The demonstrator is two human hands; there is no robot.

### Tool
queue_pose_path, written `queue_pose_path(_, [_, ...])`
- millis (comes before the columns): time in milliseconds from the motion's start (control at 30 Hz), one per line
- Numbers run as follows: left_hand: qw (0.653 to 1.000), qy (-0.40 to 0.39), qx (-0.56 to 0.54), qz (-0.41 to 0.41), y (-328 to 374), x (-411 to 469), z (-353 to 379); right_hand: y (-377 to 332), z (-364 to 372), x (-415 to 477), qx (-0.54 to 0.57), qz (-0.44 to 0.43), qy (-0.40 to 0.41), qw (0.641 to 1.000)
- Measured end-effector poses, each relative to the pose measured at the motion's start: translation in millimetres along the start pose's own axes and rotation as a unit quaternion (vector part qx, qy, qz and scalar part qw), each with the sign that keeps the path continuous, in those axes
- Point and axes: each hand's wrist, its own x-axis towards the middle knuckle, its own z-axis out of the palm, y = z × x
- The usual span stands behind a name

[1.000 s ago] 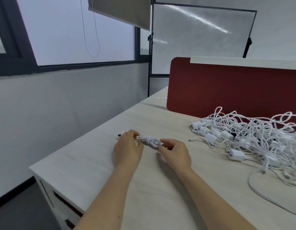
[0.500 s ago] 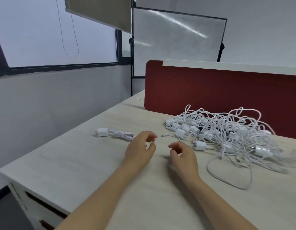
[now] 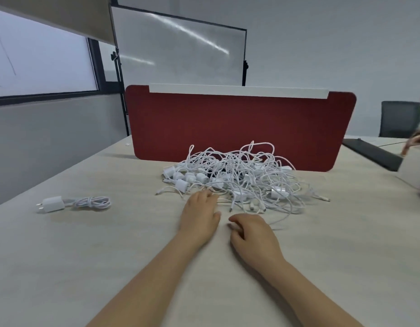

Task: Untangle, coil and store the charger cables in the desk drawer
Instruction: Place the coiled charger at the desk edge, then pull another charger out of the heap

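Tangled heap of white charger cables [image 3: 239, 175] sits mid-surface. Plug blocks are bunched along its left near side, and loose loops spill toward the person. One coiled charger [image 3: 77, 204] lies apart, well left of the heap. Its white plug block is at the outer end, with the cable wound in a tight bundle beside it, flat on the surface [image 3: 86, 267].

Left grip [image 3: 200, 215], a bare hand, is palm down just in front of the heap. Fingers are stretched forward, tips among the nearest strands. The grip is spread, not closed round anything. The tips are blurred, so nothing beyond touching can be read.

Right grip [image 3: 253, 237] rests on the near side of the heap, beside the left one and not touching it. Fingers are loosely curled under, nothing in them. A stray loop from the heap runs close by its far side.

Directly behind the heap stands a red divider panel [image 3: 227, 128] with a white strip along its top. Behind that is a whiteboard [image 3: 180, 55]. Right of the heap and further back is a dark chair [image 3: 400, 119].
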Motion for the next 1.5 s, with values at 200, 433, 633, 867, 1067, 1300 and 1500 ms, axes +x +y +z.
queue_pose_path(200, [0.998,0.026,0.041,-0.036,-0.5,-6.0,-0.1,-1.6,3.6,2.7,0.015,0.007,-0.021,1.000])
queue_pose_path(433, [0.924,-0.165,-0.337,-0.077,-1.8,-31.4,-31.2,6.2,9.1,4.2,0.055,-0.005,-0.030,0.998])
queue_pose_path(633, [0.724,-0.166,-0.661,-0.103,10.7,-38.9,-59.6,6.3,4.1,4.2,0.089,0.007,0.025,0.996])
queue_pose_path(867, [0.587,-0.128,-0.780,-0.177,-0.2,-38.1,-58.6,-3.2,-8.0,0.9,0.271,0.048,0.080,0.958])
queue_pose_path(1067, [0.597,-0.159,-0.752,-0.230,-7.8,-37.1,-49.0,-1.9,-17.2,-7.9,0.323,0.019,0.127,0.938])
queue_pose_path(1300, [0.612,-0.272,-0.723,-0.170,-5.7,-44.6,-57.5,3.7,-18.0,-1.0,0.358,0.064,0.167,0.916])
queue_pose_path(1500, [0.602,-0.373,-0.700,-0.093,10.4,-53.8,-59.3,5.6,-16.5,0.3,0.340,0.064,0.156,0.925])
